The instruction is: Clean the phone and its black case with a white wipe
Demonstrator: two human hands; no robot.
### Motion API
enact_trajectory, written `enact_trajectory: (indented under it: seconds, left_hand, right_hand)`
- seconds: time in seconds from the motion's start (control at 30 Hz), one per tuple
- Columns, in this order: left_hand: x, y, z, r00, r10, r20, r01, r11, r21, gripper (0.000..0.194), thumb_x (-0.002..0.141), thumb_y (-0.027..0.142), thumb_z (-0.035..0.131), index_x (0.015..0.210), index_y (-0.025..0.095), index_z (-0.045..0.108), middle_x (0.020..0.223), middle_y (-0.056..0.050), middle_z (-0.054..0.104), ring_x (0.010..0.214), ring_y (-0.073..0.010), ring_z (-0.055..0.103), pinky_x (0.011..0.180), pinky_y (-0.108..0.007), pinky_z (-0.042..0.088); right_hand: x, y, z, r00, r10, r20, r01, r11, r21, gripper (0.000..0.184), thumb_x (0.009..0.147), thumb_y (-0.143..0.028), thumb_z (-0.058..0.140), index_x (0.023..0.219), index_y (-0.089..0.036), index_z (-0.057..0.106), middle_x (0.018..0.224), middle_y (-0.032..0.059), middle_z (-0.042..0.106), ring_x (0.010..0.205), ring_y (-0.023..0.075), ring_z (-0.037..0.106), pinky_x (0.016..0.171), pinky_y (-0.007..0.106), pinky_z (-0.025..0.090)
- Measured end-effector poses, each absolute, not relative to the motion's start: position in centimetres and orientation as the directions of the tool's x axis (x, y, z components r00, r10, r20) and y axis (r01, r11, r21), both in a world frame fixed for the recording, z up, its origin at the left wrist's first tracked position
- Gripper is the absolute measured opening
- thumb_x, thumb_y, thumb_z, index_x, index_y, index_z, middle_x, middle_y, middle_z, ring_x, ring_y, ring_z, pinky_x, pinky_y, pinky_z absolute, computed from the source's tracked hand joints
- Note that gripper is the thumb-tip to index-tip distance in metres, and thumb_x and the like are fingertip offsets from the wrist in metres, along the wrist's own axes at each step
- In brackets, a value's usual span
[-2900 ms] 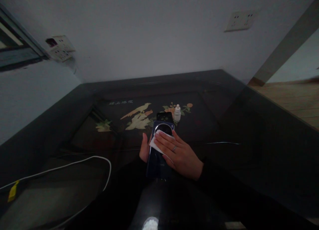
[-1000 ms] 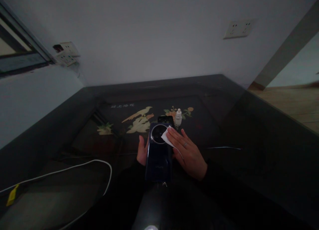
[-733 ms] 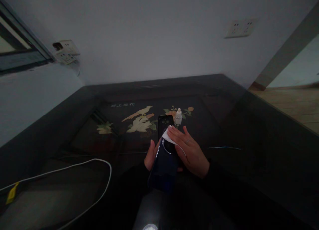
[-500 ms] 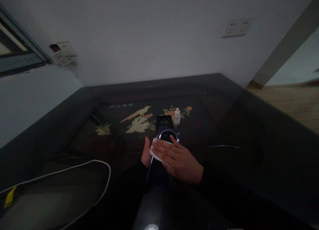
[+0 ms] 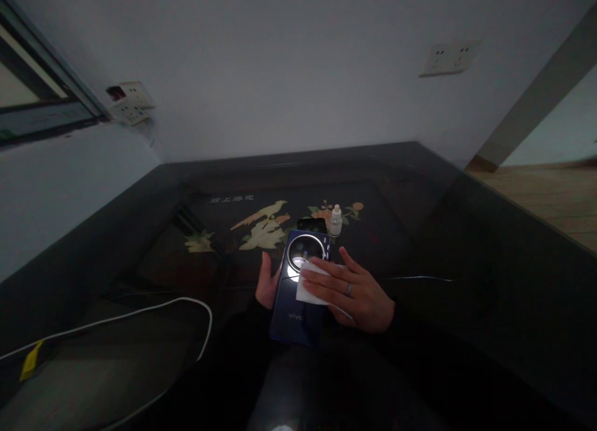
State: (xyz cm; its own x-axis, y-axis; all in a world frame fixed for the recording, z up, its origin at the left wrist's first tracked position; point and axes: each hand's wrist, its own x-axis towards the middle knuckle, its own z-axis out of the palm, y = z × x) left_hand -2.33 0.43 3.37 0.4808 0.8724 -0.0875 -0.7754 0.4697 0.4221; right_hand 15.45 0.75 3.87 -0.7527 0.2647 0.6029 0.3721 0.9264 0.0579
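Observation:
A dark blue smartphone (image 5: 291, 300) is tilted with its back toward me, its large round camera ring at the top. My left hand (image 5: 267, 283) grips the phone from the left, thumb up along the edge; its other fingers are hidden behind the phone. My right hand (image 5: 357, 292), a ring on one finger, presses a folded white wipe (image 5: 306, 287) flat against the phone's back below the camera. Just beyond the phone lies a second black phone-like object (image 5: 311, 224), partly covered. Close to it stands a small white dropper bottle (image 5: 335, 221).
The dark glossy tabletop (image 5: 420, 219) bears a bird-and-flower picture (image 5: 263, 233). A white cable (image 5: 140, 313) with a yellow tag (image 5: 30, 360) curves at left. Wall sockets (image 5: 450, 58) are at right; another socket group (image 5: 133, 101) is near the window.
My right hand and the wipe have slid right across the phone's back, uncovering its left part and the lettering. The phone appears slightly higher, covering more of the black object.

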Motion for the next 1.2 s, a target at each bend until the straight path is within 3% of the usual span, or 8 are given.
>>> enact_trajectory:
  seconds: [0.1, 0.2, 0.3, 0.4, 0.57, 0.9, 1.07, 1.2]
  left_hand:
    - [-2.7, -0.2, 4.2, 0.518, 0.849, -0.104, -0.748, 0.509, 0.427, 0.077, 0.080, 0.067, 0.013, 0.139, 0.019, 0.025, 0.126, -0.014, 0.051, 0.117, -0.0294, 0.047, 0.098, -0.047, 0.033]
    - [-3.4, -0.8, 4.7, 0.553, 0.825, -0.116, -0.706, 0.538, 0.462, 0.081, 0.077, 0.072, 0.013, 0.141, 0.022, 0.018, 0.132, -0.014, 0.046, 0.122, -0.0329, 0.041, 0.096, -0.054, 0.033]
    - [-3.7, -1.3, 4.6, 0.568, 0.811, -0.139, -0.663, 0.551, 0.506, 0.081, 0.078, 0.070, 0.019, 0.142, 0.021, 0.016, 0.133, -0.017, 0.044, 0.124, -0.0354, 0.038, 0.095, -0.057, 0.032]
    - [-3.4, -1.6, 4.5, 0.571, 0.813, -0.114, -0.674, 0.544, 0.500, 0.079, 0.079, 0.069, 0.018, 0.142, 0.022, 0.014, 0.135, -0.015, 0.043, 0.126, -0.0324, 0.036, 0.100, -0.054, 0.028]
    - [-2.9, -1.7, 4.5, 0.562, 0.825, -0.061, -0.712, 0.520, 0.472, 0.077, 0.079, 0.068, 0.013, 0.142, 0.022, 0.017, 0.136, -0.013, 0.043, 0.128, -0.0298, 0.035, 0.103, -0.049, 0.026]
    - [-3.9, -1.0, 3.6, 0.579, 0.796, -0.180, -0.627, 0.575, 0.526, 0.079, 0.078, 0.065, 0.034, 0.141, 0.020, 0.019, 0.138, -0.015, 0.039, 0.121, -0.0385, 0.040, 0.094, -0.058, 0.033]
    - [-3.4, -0.2, 4.0, 0.517, 0.839, -0.167, -0.678, 0.521, 0.519, 0.079, 0.081, 0.066, 0.018, 0.140, 0.015, 0.023, 0.131, -0.015, 0.047, 0.122, -0.0304, 0.042, 0.103, -0.045, 0.028]
    - [-3.5, 0.8, 4.5, 0.488, 0.847, -0.213, -0.700, 0.525, 0.484, 0.084, 0.081, 0.067, 0.006, 0.138, 0.010, 0.028, 0.131, -0.015, 0.048, 0.122, -0.0295, 0.041, 0.103, -0.042, 0.028]
  right_hand:
    - [16.4, 1.5, 3.9, -0.632, 0.350, 0.691, 0.449, 0.893, -0.042, 0.048, 0.087, -0.015, 0.037, 0.135, -0.016, 0.034, 0.134, 0.0068, 0.045, 0.131, 0.0218, 0.029, 0.109, 0.053, 0.014]
    - [17.1, 2.1, 4.0, -0.296, 0.536, 0.791, 0.548, 0.773, -0.319, 0.046, 0.091, -0.017, 0.027, 0.136, -0.022, 0.033, 0.136, 0.0040, 0.043, 0.130, 0.0227, 0.031, 0.108, 0.055, 0.018]
    - [17.2, 2.1, 4.1, -0.008, 0.680, 0.733, 0.526, 0.626, -0.575, 0.042, 0.094, -0.022, 0.023, 0.134, -0.023, 0.038, 0.136, 0.0021, 0.044, 0.129, 0.0217, 0.033, 0.108, 0.050, 0.023]
    - [16.8, 1.6, 4.0, 0.036, 0.742, 0.669, 0.486, 0.572, -0.661, 0.041, 0.095, -0.025, 0.024, 0.131, -0.023, 0.043, 0.132, 0.0010, 0.048, 0.127, 0.0213, 0.037, 0.107, 0.047, 0.028]
    - [16.1, 0.1, 4.5, -0.089, 0.716, 0.692, 0.440, 0.652, -0.618, 0.041, 0.094, -0.023, 0.025, 0.132, -0.024, 0.041, 0.133, 0.0006, 0.047, 0.127, 0.0217, 0.037, 0.107, 0.046, 0.030]
    - [15.9, 0.2, 4.9, -0.504, 0.509, 0.698, 0.491, 0.834, -0.252, 0.054, 0.087, -0.010, 0.032, 0.140, -0.019, 0.023, 0.138, 0.0071, 0.041, 0.131, 0.0230, 0.029, 0.107, 0.054, 0.023]
    - [15.3, -0.3, 4.5, -0.558, 0.493, 0.668, 0.494, 0.844, -0.211, 0.055, 0.087, -0.009, 0.034, 0.140, -0.016, 0.022, 0.139, 0.0098, 0.039, 0.132, 0.0226, 0.028, 0.107, 0.053, 0.022]
    - [14.7, -0.7, 3.9, -0.653, 0.437, 0.618, 0.354, 0.898, -0.261, 0.050, 0.089, -0.012, 0.033, 0.138, -0.019, 0.027, 0.136, 0.0064, 0.044, 0.131, 0.0207, 0.031, 0.108, 0.052, 0.017]
